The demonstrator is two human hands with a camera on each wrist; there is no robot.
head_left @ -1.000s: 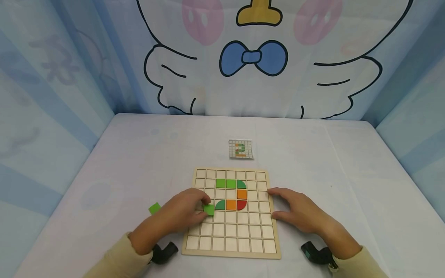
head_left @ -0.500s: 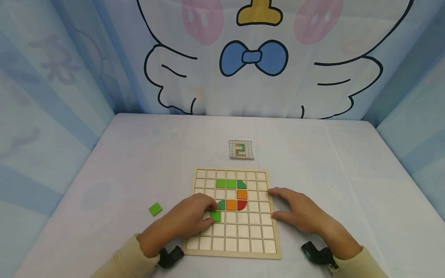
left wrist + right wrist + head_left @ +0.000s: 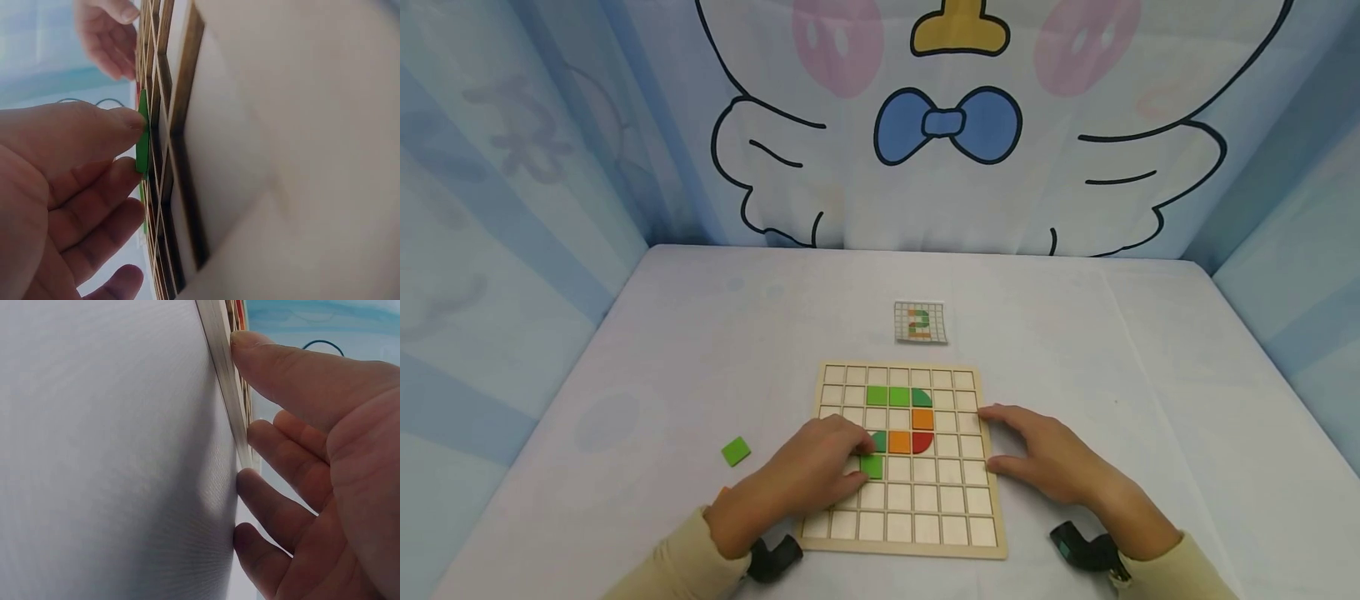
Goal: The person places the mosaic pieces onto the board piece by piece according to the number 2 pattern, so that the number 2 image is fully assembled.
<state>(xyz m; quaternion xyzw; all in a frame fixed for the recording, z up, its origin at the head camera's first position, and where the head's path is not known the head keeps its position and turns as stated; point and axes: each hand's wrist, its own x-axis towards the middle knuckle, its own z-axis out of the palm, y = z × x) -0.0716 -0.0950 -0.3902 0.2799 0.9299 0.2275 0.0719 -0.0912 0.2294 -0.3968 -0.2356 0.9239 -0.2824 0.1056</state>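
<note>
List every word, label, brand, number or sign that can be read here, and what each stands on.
"2": what the coloured blocks on the small card appear to form; it is a picture of tiles, and too small to be certain.
No words, brands or other numbers can be read: none on the gridded board, the loose green tile or the cartoon backdrop.

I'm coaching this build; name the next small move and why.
Probably press down the light green square tile pinched in the left hand: it looks aligned on the wooden grid board, but the left wrist view shows it apparently above the dividers.
</note>
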